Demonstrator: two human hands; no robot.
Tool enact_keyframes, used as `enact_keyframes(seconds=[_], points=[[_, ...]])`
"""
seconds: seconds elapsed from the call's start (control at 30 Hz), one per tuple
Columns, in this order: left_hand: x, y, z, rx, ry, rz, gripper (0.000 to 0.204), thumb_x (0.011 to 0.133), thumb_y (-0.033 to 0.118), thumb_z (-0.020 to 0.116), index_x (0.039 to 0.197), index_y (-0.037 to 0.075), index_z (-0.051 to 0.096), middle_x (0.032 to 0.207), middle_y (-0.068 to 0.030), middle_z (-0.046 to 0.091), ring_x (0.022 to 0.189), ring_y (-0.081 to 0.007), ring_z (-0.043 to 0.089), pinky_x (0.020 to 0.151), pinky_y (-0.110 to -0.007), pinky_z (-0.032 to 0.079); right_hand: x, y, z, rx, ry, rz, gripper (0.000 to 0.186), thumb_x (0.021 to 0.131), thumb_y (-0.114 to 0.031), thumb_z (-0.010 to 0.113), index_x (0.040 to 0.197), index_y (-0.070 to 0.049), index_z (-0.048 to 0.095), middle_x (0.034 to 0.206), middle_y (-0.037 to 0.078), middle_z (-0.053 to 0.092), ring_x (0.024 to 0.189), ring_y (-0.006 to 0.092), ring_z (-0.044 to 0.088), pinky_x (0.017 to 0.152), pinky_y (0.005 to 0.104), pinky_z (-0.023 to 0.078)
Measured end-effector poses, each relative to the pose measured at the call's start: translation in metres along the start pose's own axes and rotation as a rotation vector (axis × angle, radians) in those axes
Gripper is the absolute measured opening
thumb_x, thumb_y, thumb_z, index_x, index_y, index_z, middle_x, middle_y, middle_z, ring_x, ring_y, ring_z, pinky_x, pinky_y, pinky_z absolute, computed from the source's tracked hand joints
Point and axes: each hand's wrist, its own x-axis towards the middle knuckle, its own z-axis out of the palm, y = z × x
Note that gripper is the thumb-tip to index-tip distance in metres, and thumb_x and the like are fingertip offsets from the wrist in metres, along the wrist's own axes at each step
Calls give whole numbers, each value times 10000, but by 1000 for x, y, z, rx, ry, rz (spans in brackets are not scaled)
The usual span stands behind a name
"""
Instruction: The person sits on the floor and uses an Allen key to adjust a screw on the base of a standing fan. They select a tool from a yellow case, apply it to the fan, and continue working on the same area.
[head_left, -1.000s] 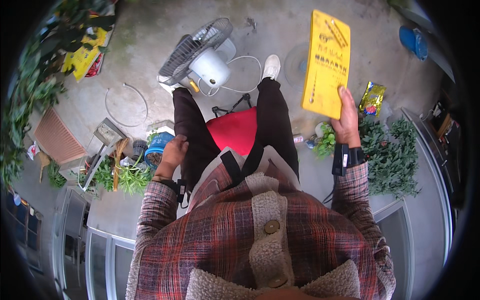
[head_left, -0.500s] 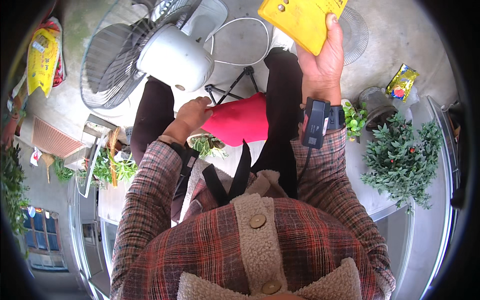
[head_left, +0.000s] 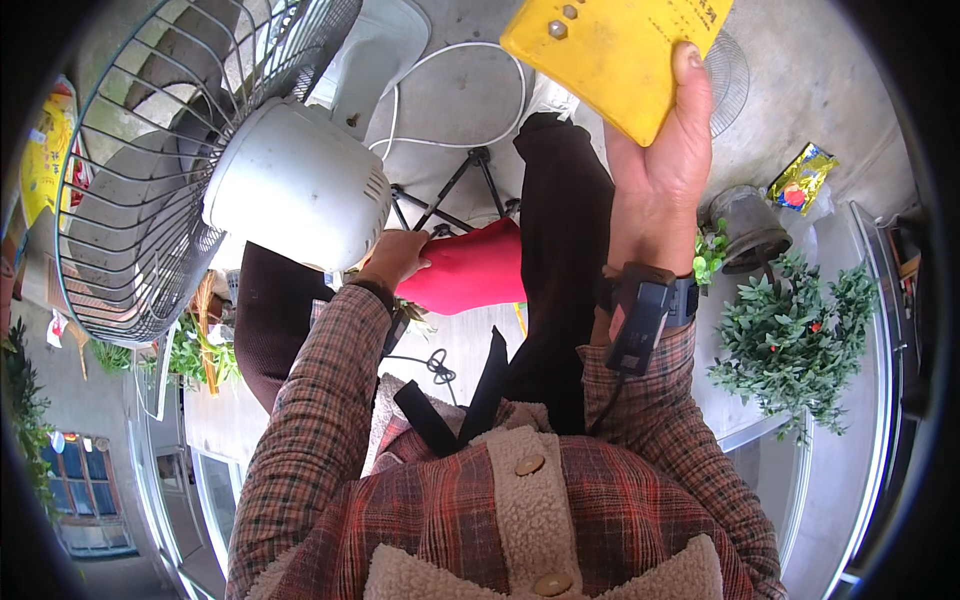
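In my right hand [head_left: 668,150] is a flat yellow panel [head_left: 610,70] with hex bolt heads near one corner and dark print. The thumb lies over its edge, and the panel is raised at the top of the view. My left hand [head_left: 398,258] is closed at the left end of the red fabric seat [head_left: 470,268] of a folding stool with thin black legs [head_left: 452,195]. Some of its fingers are hidden. Just left of that hand stands an electric fan [head_left: 295,185] with a white motor housing and a grey wire cage, its housing close to my knuckles.
A white cord [head_left: 522,75] loops over the floor behind the stool. To the right are a dark pot [head_left: 750,232], a gold packet [head_left: 803,178] and a leafy bush [head_left: 795,335]. A round wire grille [head_left: 728,85] lies beyond my right hand. A yellow bag [head_left: 45,150] is far left.
The fan now looks larger and further left. My left hand has shifted lower, partly onto the red seat's end. The yellow panel stays in my right hand, slightly lower in view.
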Motion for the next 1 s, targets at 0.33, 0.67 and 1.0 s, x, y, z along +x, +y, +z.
enact_keyframes(seconds=[0.33,0.67,1.0], points=[[-9,-1,-65,-48,22,56,433,696,291,730,1039,79,574,885,-151,629,871,-356,599,767,-435,461,6,-16,45,-23,-71,-8,392,914,-262,540,1223,-24,491,1199,89,578,1087,214,568,957,368,433],[-165,-9,-111,3,-169,-170,498,747,259,696,1159,37,528,1067,-156,588,1045,-342,531,915,-411,408,-56,41,72,-59,-40,58,405,904,-252,553,1232,-28,474,1197,98,577,1100,234,554,976,387,405],[-244,-30,-139,-131,243,3,291,741,217,679,982,61,631,933,-124,641,893,-323,597,805,-402,458,-42,43,117,-71,23,19,370,902,-191,551,1214,-15,462,1187,148,576,1087,284,555,935,426,429]])
